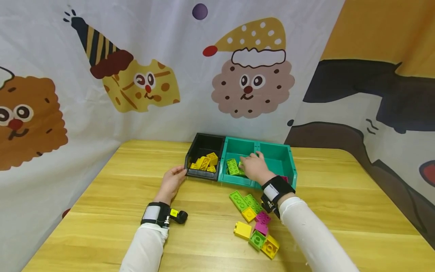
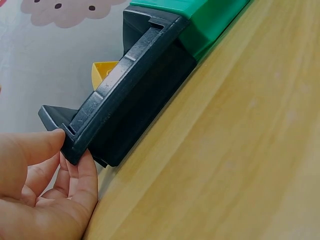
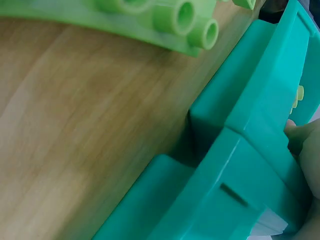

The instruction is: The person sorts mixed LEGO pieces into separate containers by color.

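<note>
My left hand (image 1: 170, 184) pinches the near left corner of the black bin (image 2: 117, 80), thumb on top of the rim and fingers below it. Yellow toy building blocks (image 1: 205, 163) lie inside that bin. My right hand (image 1: 255, 167) reaches into the middle teal bin (image 1: 238, 180), fingers down by the green building blocks (image 1: 232, 166). Part of one green block shows at its fingertips; I cannot tell whether they grip it. In the right wrist view, the bin wall hides most of this hand.
To the right, another teal bin (image 1: 276, 153) holds a magenta block (image 1: 284, 178), partly behind my wrist. Loose on the wooden table (image 1: 204, 241) lie green blocks (image 1: 238, 200), yellow blocks (image 1: 242, 230) and magenta blocks (image 1: 263, 217). A printed curtain (image 1: 190, 113) hangs behind the bins.
</note>
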Demonstrator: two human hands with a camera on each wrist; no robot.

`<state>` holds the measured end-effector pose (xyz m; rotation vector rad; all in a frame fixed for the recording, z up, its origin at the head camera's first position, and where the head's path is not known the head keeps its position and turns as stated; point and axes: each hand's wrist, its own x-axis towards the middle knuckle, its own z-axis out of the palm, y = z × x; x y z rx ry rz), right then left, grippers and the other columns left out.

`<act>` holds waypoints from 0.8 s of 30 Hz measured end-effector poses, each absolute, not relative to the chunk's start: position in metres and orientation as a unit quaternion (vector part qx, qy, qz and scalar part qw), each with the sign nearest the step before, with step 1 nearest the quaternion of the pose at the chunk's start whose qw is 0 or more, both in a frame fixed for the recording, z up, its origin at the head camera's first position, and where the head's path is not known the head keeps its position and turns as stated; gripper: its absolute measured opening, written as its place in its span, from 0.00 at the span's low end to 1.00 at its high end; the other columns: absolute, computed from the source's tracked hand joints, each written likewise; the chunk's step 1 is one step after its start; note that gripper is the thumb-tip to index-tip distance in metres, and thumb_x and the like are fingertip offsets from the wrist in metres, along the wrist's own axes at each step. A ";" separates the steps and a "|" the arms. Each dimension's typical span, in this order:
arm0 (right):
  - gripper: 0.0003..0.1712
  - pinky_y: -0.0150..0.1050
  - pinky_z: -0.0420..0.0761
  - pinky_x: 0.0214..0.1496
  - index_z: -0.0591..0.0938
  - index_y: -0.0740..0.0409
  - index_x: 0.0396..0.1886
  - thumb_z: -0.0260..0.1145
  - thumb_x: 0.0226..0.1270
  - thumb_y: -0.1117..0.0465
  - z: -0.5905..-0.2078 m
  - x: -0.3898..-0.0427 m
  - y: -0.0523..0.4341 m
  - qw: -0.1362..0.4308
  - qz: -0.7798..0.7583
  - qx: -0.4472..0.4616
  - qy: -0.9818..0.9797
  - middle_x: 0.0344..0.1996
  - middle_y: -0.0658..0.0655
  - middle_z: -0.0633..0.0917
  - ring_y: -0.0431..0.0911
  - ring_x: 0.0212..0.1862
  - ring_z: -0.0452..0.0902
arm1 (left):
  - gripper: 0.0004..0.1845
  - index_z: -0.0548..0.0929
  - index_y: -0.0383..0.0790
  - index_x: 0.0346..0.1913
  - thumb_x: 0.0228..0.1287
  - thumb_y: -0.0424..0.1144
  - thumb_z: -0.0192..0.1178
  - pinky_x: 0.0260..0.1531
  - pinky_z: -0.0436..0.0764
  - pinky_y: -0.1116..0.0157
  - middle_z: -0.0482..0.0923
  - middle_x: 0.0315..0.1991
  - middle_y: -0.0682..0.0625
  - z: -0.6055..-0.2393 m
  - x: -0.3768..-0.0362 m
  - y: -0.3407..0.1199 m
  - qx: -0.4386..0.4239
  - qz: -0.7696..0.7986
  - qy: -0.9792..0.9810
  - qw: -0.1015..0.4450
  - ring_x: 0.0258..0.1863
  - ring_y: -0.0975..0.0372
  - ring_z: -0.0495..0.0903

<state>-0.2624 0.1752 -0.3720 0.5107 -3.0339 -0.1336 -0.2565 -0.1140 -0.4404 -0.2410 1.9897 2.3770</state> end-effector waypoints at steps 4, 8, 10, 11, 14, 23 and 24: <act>0.25 0.58 0.56 0.69 0.71 0.59 0.65 0.54 0.73 0.54 -0.372 -0.263 0.176 0.030 -0.054 0.170 -0.984 0.57 0.56 0.80 0.55 0.61 0.68 | 0.19 0.69 0.23 0.60 0.68 0.27 0.52 0.39 0.77 0.78 0.70 0.49 0.44 -0.441 -0.256 -0.114 -0.078 0.767 0.637 0.013 0.39 0.70 0.74; 0.26 0.58 0.56 0.70 0.67 0.60 0.68 0.53 0.73 0.57 -0.372 -0.262 0.180 0.026 -0.036 0.179 -0.983 0.64 0.60 0.72 0.59 0.68 0.58 | 0.20 0.69 0.23 0.60 0.68 0.28 0.52 0.40 0.77 0.78 0.69 0.50 0.43 -0.443 -0.256 -0.113 -0.074 0.764 0.641 0.015 0.38 0.71 0.74; 0.27 0.60 0.55 0.69 0.66 0.59 0.68 0.54 0.73 0.56 -0.372 -0.262 0.183 0.026 -0.001 0.187 -0.982 0.67 0.63 0.68 0.61 0.69 0.55 | 0.19 0.69 0.23 0.60 0.69 0.28 0.51 0.39 0.76 0.78 0.69 0.50 0.43 -0.444 -0.256 -0.113 -0.076 0.763 0.642 0.017 0.39 0.71 0.74; 0.28 0.61 0.55 0.68 0.66 0.59 0.69 0.55 0.72 0.56 -0.371 -0.262 0.185 0.027 0.021 0.189 -0.981 0.67 0.64 0.67 0.62 0.69 0.54 | 0.19 0.69 0.23 0.61 0.69 0.28 0.51 0.39 0.76 0.78 0.69 0.51 0.42 -0.444 -0.256 -0.113 -0.076 0.762 0.642 0.017 0.39 0.70 0.73; 0.26 0.63 0.55 0.64 0.70 0.57 0.66 0.58 0.71 0.55 -0.369 -0.260 0.190 0.038 0.080 0.198 -0.976 0.68 0.65 0.65 0.64 0.68 0.52 | 0.20 0.68 0.23 0.61 0.69 0.28 0.51 0.39 0.76 0.79 0.68 0.52 0.41 -0.444 -0.256 -0.114 -0.076 0.761 0.644 0.017 0.39 0.70 0.73; 0.17 0.65 0.54 0.61 0.80 0.53 0.54 0.62 0.67 0.57 -0.352 -0.247 0.202 0.072 0.160 0.213 -0.961 0.67 0.65 0.66 0.64 0.67 0.51 | 0.20 0.69 0.23 0.61 0.69 0.28 0.51 0.38 0.76 0.79 0.68 0.52 0.41 -0.442 -0.257 -0.114 -0.075 0.760 0.645 0.016 0.40 0.69 0.73; 0.16 0.65 0.55 0.60 0.81 0.53 0.53 0.62 0.67 0.57 -0.351 -0.246 0.203 0.077 0.167 0.215 -0.959 0.66 0.64 0.67 0.64 0.67 0.51 | 0.20 0.69 0.23 0.61 0.69 0.28 0.51 0.38 0.76 0.79 0.68 0.52 0.41 -0.442 -0.257 -0.114 -0.076 0.761 0.644 0.015 0.40 0.69 0.73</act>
